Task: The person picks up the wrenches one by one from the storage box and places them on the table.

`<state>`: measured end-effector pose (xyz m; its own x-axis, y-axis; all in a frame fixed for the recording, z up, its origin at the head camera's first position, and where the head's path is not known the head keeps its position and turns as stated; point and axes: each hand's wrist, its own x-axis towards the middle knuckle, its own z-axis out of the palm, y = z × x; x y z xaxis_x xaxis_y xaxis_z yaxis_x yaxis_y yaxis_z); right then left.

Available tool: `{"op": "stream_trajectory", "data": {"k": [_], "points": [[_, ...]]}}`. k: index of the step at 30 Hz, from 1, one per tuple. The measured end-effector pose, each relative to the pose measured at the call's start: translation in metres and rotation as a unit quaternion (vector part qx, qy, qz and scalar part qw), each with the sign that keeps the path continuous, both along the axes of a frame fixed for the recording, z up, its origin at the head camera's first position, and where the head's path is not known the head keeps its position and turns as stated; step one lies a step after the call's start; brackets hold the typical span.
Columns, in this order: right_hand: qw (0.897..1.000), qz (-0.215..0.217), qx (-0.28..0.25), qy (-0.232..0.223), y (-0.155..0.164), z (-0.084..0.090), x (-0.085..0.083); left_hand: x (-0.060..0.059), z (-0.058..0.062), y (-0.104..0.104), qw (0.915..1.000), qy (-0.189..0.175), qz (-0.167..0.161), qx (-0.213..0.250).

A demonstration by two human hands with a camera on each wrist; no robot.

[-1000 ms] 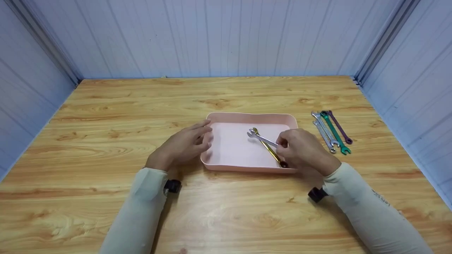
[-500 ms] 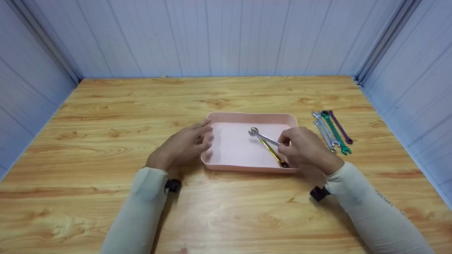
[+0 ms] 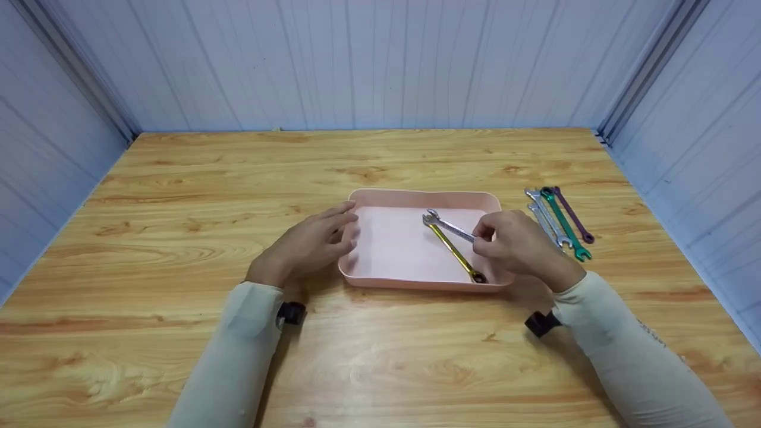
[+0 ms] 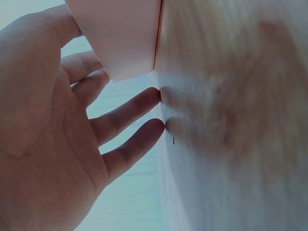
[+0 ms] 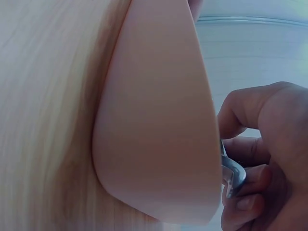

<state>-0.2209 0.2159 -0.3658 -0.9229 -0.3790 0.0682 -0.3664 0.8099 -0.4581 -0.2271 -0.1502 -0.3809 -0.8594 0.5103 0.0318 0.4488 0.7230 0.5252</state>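
A shallow pink tray [image 3: 386, 252] lies on the wooden table. My right hand [image 3: 520, 244] pinches a silver wrench [image 3: 455, 230] by its near end, over the tray's right side. The wrench's open jaw points to the far left. Beside that end lies the head of a gold wrench [image 3: 453, 249], slanting across the tray floor. In the right wrist view, the silver wrench's end [image 5: 235, 177] shows among the curled fingers, partly behind the tray wall. My left hand [image 3: 306, 246] rests at the tray's left side with fingers extended; in the left wrist view two fingertips [image 4: 153, 96] touch the table.
Right of the tray lies a loose group of wrenches: silver ones [image 3: 550, 223], a green one [image 3: 565, 223] and a purple one [image 3: 574, 215]. Pale panel walls [image 3: 380, 65] stand behind the table [image 3: 380, 356] and at both sides.
My right hand has shifted slightly right and away, carrying the silver wrench. Its far end has moved from across the gold wrench to that wrench's far right side. The left hand stays put.
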Motion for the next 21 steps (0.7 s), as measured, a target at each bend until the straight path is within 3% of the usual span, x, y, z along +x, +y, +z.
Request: {"op": "stream_trajectory", "data": {"k": [21], "points": [[0.998, -0.051, -0.024, -0.036, 0.011, 0.011, -0.003, -0.001, 0.0, 0.001, 1.0, -0.004, 0.007, -0.006]]}}
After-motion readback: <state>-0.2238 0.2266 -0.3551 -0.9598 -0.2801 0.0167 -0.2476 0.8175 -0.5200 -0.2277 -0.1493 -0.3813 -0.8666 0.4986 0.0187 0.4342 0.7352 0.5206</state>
